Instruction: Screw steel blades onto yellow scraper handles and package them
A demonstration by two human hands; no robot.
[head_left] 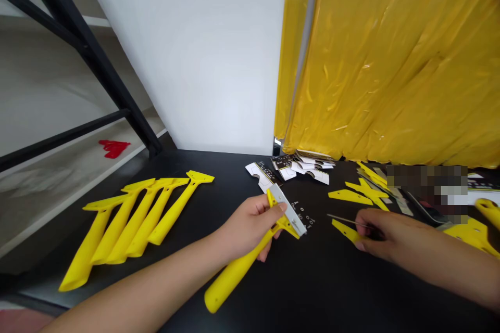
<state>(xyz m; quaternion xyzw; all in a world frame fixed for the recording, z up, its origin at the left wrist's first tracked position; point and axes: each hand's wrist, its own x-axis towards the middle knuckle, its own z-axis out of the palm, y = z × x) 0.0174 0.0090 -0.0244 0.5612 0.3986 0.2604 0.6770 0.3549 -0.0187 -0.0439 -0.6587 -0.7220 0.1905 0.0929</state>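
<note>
In the middle, my left hand [253, 221] grips a yellow scraper [238, 270] near its head, the thumb on a silver metal plate [292, 213] lying across that head. The handle slants down toward me. To the right, my right hand [377, 234] is closed with its fingertips pinched around a thin metal rod [344, 219], perhaps a hex key. A flat yellow plate [344, 230] is at the same fingertips; whether it is held or just lies under them I cannot tell. Between the hands, several small screws [300, 214] are scattered on the black table [312, 281].
At left several yellow scraper handles [142, 221] lie in a row. White and black cardboard sleeves [261, 177] lie at the back, near yellow wrapped stacks [390, 62]. More yellow plates [349, 197] lie on the right. A black-framed shelf [128, 114] stands at left.
</note>
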